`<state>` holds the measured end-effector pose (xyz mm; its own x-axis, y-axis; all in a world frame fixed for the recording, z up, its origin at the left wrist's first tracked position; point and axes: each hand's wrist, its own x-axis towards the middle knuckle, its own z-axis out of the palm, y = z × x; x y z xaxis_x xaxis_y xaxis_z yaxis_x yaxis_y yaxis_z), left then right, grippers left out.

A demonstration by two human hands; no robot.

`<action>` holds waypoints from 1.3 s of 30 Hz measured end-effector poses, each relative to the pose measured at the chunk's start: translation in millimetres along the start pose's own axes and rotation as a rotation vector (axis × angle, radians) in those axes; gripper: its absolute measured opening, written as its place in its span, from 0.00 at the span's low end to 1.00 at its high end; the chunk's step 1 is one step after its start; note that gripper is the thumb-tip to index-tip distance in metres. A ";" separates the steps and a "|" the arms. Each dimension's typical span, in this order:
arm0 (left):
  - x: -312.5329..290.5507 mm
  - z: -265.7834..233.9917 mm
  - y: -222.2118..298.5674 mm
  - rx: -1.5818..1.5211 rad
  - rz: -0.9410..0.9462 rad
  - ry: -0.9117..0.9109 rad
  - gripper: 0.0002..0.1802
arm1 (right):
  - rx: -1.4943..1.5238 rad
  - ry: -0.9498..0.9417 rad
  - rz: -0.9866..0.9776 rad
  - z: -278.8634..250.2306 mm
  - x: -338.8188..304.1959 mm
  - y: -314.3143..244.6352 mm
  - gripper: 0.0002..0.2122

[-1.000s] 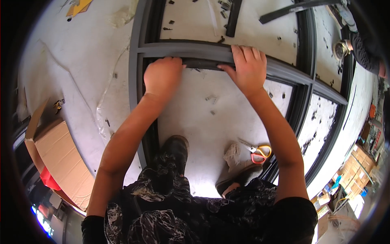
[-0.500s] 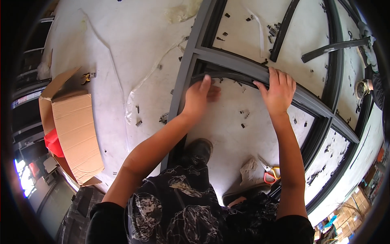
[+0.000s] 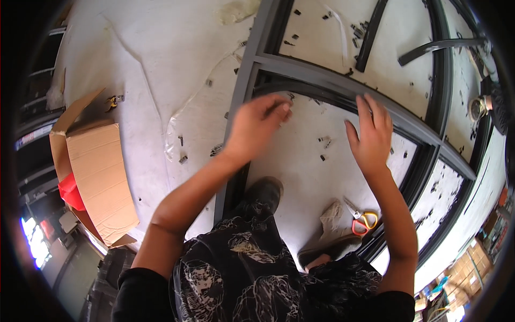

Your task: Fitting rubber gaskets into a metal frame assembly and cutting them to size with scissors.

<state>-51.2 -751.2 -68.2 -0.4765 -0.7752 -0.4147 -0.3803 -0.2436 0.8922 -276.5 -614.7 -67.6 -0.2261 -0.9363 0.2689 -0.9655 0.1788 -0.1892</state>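
A grey metal frame (image 3: 316,70) with several openings lies on the pale floor. Along the crossbar nearest me, a black flexible strip (image 3: 295,87) sits bowed in the opening. My left hand (image 3: 252,129) hovers just below the strip's left end, its fingers bent and blurred by motion; whether anything is between them is unclear. Close to the right part of the same crossbar is my right hand (image 3: 371,142), with fingers spread and nothing in them. Orange-and-yellow-handled scissors (image 3: 360,219) lie by my right shoe.
An open cardboard box (image 3: 102,180) with red material inside stands at the left. Pliers (image 3: 113,102) lie behind it. Small dark clips (image 3: 324,157) dot the floor. At the upper right, a person's gloved hand (image 3: 487,58) is at another black strip (image 3: 437,49).
Both my hands have come off the black strip. My left hand has moved down a little, and my right hand has lifted with its fingers spreading. The strip lies closer to the crossbar.
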 end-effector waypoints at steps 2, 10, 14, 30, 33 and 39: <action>8.2 -23.1 26.7 0.511 0.470 -0.012 0.08 | 0.112 -0.157 -0.090 -21.3 -42.6 9.5 0.18; 73.7 -47.6 66.2 1.240 0.538 -0.438 0.12 | 0.012 -0.766 0.337 -85.1 -256.2 54.3 0.15; 71.1 -25.6 68.7 1.399 0.384 -0.497 0.14 | -0.090 -0.686 0.432 -80.2 -305.2 46.8 0.20; 93.1 -28.5 55.7 1.378 0.653 -0.527 0.09 | 0.458 -0.527 0.682 -87.4 -220.2 -30.4 0.28; 98.8 -21.3 67.7 1.544 0.528 -0.629 0.10 | 0.982 -0.584 0.925 -67.4 -167.8 -66.4 0.27; 94.4 -25.4 56.7 1.502 0.465 -0.603 0.11 | 1.485 -0.711 0.928 -27.4 -102.7 -134.2 0.22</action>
<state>-97.7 -853.1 -52.2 -0.8365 -0.2123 -0.5052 -0.3270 0.9332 0.1493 -127.3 -534.2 -43.9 -0.0766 -0.7127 -0.6973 0.3816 0.6251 -0.6809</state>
